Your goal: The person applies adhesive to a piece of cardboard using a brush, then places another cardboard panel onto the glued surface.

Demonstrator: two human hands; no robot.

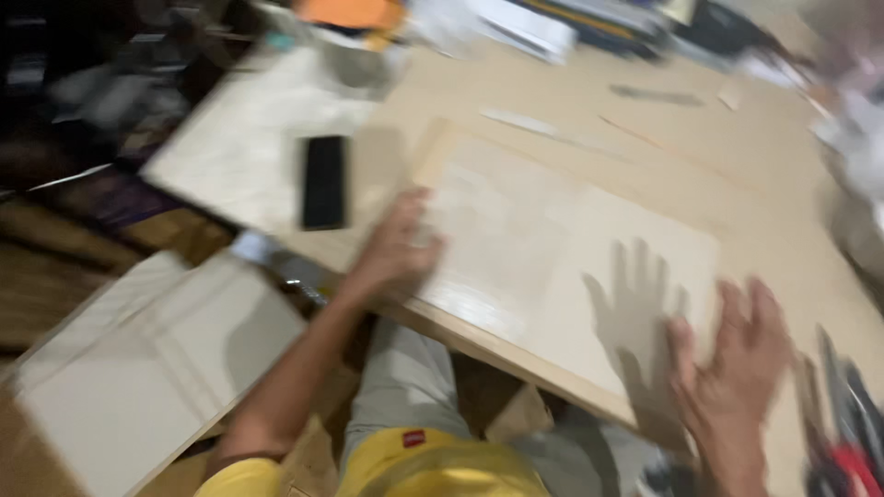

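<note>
Nearest the camera, at the near right corner of the board [552, 267], the right hand [732, 368] hovers with fingers spread and open, holding nothing; its shadow falls on the board just left of it. Frame is motion-blurred, so fine detail is uncertain.

Right of the board's near corner, past the right hand, dark tools with a red part [843, 442] lie at the frame edge; kind cannot be told.

Left hand [396, 248] rests on the board's left edge, fingers curled over that edge; whether it grips or only presses, I cannot tell.

Board: pale, flat, rectangular, lying on the table [718, 156], its near long edge at the table's near edge.

Left of the board, below table level, a second pale panel [138, 368] lies flat.

Just left of the board's far left corner, a black phone [324, 181] lies on the table.

Beyond the board, thin strips [520, 121] lie on the table; farther back, blurred clutter.
</note>
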